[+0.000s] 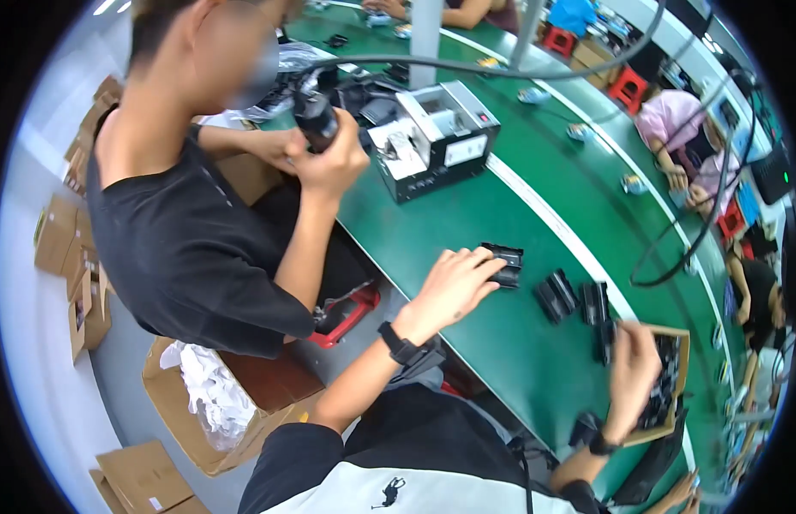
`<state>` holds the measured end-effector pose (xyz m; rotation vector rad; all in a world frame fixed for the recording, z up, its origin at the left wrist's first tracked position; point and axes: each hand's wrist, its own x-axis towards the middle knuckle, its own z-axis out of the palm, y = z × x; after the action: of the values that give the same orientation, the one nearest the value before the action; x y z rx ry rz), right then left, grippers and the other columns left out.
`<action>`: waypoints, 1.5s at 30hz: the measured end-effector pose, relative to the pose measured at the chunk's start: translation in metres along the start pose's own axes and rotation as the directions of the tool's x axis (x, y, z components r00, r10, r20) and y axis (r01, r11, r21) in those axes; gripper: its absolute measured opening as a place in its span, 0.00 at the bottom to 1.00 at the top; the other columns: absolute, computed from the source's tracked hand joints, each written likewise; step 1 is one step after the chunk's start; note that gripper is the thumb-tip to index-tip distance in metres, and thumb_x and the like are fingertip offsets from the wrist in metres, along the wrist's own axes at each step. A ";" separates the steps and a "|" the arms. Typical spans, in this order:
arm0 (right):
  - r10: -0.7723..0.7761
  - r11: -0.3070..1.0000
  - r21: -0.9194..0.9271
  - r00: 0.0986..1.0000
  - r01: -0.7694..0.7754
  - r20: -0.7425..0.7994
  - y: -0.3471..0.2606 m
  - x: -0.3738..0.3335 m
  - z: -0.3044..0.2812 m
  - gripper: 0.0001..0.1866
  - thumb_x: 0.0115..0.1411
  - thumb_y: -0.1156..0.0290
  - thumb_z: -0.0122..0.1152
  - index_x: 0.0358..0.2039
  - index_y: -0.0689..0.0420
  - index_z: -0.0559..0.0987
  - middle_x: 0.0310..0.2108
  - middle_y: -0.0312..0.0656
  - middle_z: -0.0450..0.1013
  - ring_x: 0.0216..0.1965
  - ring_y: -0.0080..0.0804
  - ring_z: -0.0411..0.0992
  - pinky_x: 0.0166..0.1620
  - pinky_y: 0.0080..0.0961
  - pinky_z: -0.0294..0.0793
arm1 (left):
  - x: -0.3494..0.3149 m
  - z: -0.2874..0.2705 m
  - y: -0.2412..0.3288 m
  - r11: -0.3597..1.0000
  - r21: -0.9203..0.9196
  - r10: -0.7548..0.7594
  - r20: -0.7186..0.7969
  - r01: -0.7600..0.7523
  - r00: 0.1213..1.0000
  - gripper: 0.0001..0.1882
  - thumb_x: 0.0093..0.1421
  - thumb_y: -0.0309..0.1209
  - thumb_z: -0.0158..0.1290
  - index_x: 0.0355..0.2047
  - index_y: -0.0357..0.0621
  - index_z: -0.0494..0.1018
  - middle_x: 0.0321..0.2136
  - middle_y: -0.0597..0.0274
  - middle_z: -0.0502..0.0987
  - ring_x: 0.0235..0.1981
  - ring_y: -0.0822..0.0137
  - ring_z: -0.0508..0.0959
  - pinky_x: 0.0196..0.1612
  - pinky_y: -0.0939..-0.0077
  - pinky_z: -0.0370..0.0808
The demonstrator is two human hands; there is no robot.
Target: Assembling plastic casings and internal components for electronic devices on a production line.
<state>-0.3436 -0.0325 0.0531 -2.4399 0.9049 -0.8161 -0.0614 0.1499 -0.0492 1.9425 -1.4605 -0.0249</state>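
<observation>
While your forearms come up from the lower edge of the frame, your right hand [631, 377] sits at lower right with its fingers curled down over the black parts at the near edge of a shallow brown tray [682, 336]; whether it actually grips one I cannot tell. Your left hand [454, 287], a dark watch [400, 347] at its wrist, lies near the middle of the frame, fingers stretched flat onto a small black plastic part [506, 262] on the green tabletop [432, 231], pressing rather than clenching. Between your hands, right of centre, two more black parts [556, 295] stand just beside each other on the tabletop. Farther up, at upper centre, a black and white box-shaped machine [436, 137] rests on the tabletop. To the left of it a person in a black shirt [188, 240] holds a dark cylindrical tool [317, 120] in one raised hand. Cardboard boxes [77, 257] lie on the floor along the left side, and other people sit across the tabletop at upper right.
</observation>
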 end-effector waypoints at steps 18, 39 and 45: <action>0.349 0.799 -0.480 0.929 -0.362 -0.121 0.174 -0.097 -0.090 0.11 0.57 0.81 0.70 0.40 0.61 0.77 0.26 0.42 0.74 0.28 0.32 0.73 0.35 0.31 0.73 | 0.109 0.021 -0.010 0.887 -0.441 -0.095 0.115 0.136 0.989 0.20 0.66 0.30 0.59 0.58 0.44 0.76 0.44 0.55 0.80 0.33 0.61 0.80 0.40 0.63 0.78; -0.183 0.679 0.618 0.725 -0.395 0.664 -0.047 0.000 0.167 0.09 0.62 0.77 0.71 0.43 0.59 0.83 0.30 0.39 0.79 0.24 0.26 0.73 0.31 0.23 0.72 | 0.169 0.076 -0.070 0.955 -0.001 0.297 -0.044 -0.297 0.954 0.10 0.67 0.37 0.57 0.31 0.46 0.76 0.27 0.59 0.78 0.29 0.52 0.82 0.29 0.54 0.76; -0.256 0.685 0.699 0.831 -0.206 0.495 -0.048 0.002 0.170 0.06 0.65 0.81 0.67 0.42 0.62 0.81 0.28 0.36 0.76 0.26 0.18 0.70 0.28 0.17 0.66 | 0.169 0.057 -0.063 0.910 0.004 0.406 -0.218 -0.415 0.888 0.16 0.64 0.37 0.60 0.20 0.46 0.74 0.18 0.61 0.75 0.23 0.54 0.79 0.24 0.55 0.73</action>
<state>-0.2106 0.0290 -0.0459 -1.7736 0.2168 -0.3047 0.0296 -0.0155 -0.0620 1.5119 -1.6762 0.3332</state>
